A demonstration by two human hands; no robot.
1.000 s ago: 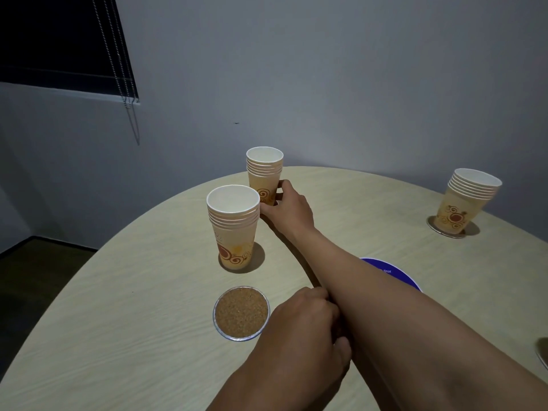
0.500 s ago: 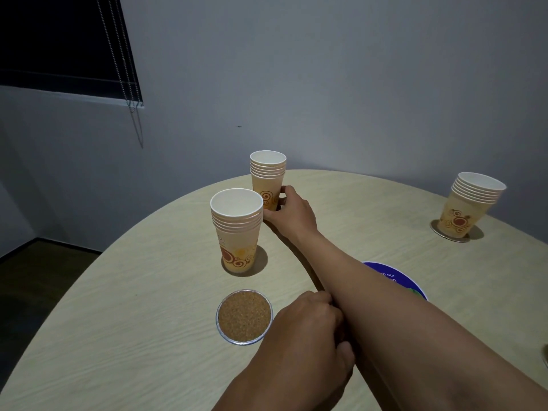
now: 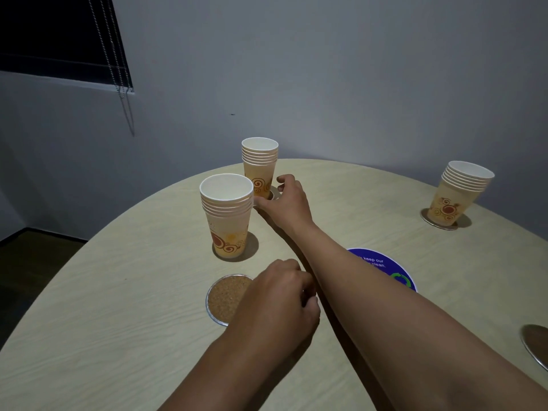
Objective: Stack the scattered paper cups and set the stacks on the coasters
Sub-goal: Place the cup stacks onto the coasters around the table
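Note:
Three stacks of patterned paper cups stand on the round table (image 3: 118,292). The far stack (image 3: 260,164) sits on a coaster (image 3: 273,194) whose rim shows at its right. My right hand (image 3: 286,201) lies just right of that stack's base, fingers spread around the coaster's edge, holding nothing. The near stack (image 3: 226,216) stands on the bare table. A third stack (image 3: 461,195) leans on a coaster (image 3: 439,225) at the far right. An empty cork coaster (image 3: 225,298) lies in front, with my left hand (image 3: 278,301) in a fist over its right edge.
A blue round sticker (image 3: 385,266) with white text lies on the table under my right forearm. Another empty coaster (image 3: 536,344) is cut off by the right edge. A grey wall and a dark window with a blind cord (image 3: 118,69) stand behind the table.
My right hand's fingers have come off the base of the far stack and spread apart beside it. My left fist has stayed by the cork coaster.

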